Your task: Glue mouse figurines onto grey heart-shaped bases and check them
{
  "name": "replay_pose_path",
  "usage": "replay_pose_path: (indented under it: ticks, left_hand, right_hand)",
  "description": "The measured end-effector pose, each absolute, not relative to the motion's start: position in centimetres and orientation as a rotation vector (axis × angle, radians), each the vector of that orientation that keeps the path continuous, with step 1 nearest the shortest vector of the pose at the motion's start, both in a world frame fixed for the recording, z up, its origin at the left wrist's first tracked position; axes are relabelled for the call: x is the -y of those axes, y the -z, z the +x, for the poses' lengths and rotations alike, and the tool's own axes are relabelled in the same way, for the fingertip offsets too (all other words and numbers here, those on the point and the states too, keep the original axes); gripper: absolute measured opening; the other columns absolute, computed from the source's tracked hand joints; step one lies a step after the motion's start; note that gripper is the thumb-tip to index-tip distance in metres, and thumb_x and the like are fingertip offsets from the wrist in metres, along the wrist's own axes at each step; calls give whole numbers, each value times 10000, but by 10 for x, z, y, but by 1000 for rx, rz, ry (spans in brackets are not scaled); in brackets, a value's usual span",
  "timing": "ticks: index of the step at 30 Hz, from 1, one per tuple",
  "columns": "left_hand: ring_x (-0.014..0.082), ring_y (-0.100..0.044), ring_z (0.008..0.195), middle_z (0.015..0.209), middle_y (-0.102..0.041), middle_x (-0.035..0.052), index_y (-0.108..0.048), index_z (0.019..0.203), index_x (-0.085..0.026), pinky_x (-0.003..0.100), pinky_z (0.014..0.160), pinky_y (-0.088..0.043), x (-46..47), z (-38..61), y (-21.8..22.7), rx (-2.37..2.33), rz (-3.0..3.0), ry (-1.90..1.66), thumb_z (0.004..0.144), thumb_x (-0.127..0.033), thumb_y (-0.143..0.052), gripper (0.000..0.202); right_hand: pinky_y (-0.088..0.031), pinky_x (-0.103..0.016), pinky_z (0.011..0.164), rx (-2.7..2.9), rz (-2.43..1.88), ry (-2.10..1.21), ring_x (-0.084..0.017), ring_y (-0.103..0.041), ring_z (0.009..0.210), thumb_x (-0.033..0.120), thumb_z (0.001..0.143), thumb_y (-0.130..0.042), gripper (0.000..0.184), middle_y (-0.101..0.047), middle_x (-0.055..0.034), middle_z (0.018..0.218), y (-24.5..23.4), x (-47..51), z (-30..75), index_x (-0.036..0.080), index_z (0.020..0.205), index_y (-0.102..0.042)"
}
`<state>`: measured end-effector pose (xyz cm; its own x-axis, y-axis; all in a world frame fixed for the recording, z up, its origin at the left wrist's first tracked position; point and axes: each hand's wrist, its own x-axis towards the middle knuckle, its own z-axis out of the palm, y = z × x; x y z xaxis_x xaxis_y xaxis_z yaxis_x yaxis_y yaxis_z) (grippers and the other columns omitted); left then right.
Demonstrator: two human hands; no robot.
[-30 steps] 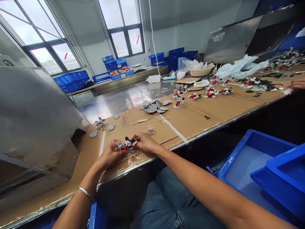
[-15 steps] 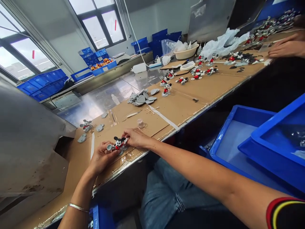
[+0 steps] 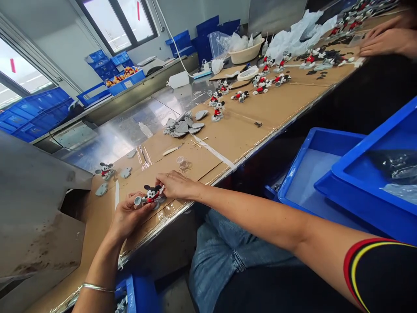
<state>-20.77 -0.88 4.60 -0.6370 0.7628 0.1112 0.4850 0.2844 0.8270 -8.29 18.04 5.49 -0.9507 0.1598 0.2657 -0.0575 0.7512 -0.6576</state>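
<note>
Brown cardboard (image 3: 247, 117) is laid over a steel bench (image 3: 107, 139), with a white tape strip (image 3: 211, 152) stuck across it. Windows (image 3: 114, 21) are seen beyond, and blue crates (image 3: 104, 65) are stacked on a far counter. A dented steel panel (image 3: 35, 187) stands at the left, over that end of the bench, and stacked blue trays (image 3: 345, 178) sit below the near edge at the right.

A mouse figure (image 3: 150, 194), glossy black, red and white, is held just above the cardboard near the bench edge. It is cradled closed in the left hand (image 3: 130, 215) and pinched at its far side by the right hand (image 3: 176, 184). A clear plastic cup (image 3: 183, 163) stands just beyond the right hand. A heap of flat grey bases (image 3: 180, 128), matte and rounded, lies farther along, near a white-handled tool (image 3: 171, 150). More figures (image 3: 218, 111) are spaced along the cardboard toward a co-worker's hand (image 3: 384, 41).
</note>
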Motion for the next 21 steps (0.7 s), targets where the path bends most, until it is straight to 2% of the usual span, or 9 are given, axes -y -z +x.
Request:
replay_pose_path:
  ticks: [4, 8, 14, 21]
  left_hand:
    - [180, -561, 815, 873, -616, 34, -691, 751, -179, 289, 720, -451, 8, -206, -48, -2261, 1144, -1260, 630, -406, -832, 293]
    - [178, -558, 783, 819, -631, 35, -677, 729, -181, 291, 695, -459, 8, -206, -48, -2251, 1169, -1237, 669, -421, -810, 280]
    - [210, -580, 815, 817, -648, 42, -683, 706, -195, 311, 719, -478, 7, -204, -49, -2238, 1198, -1213, 668, -444, -804, 280]
    - [209, -545, 854, 866, -635, 34, -699, 727, -232, 320, 783, -445, 9, -199, -46, -2240, 1194, -1214, 726, -473, -754, 248]
  right_hand:
    - [-385, -257, 624, 2640, -84, -993, -224, -652, 855, 96, 767, -637, 303, -723, -72, 950, -58, -180, -78, 189, 1055, -652]
    - [-399, -237, 656, 2606, -48, -1021, -197, -653, 886, 95, 756, -652, 262, -726, -47, 969, -57, -183, -80, 195, 998, -665]
    - [-408, -225, 675, 2572, -12, -1066, -185, -657, 897, 133, 738, -702, 214, -733, -21, 924, -52, -187, -84, 194, 941, -676]
    - [-402, -255, 722, 2576, -46, -1055, -192, -657, 914, 105, 760, -645, 235, -730, -25, 967, -51, -185, -79, 213, 969, -659]
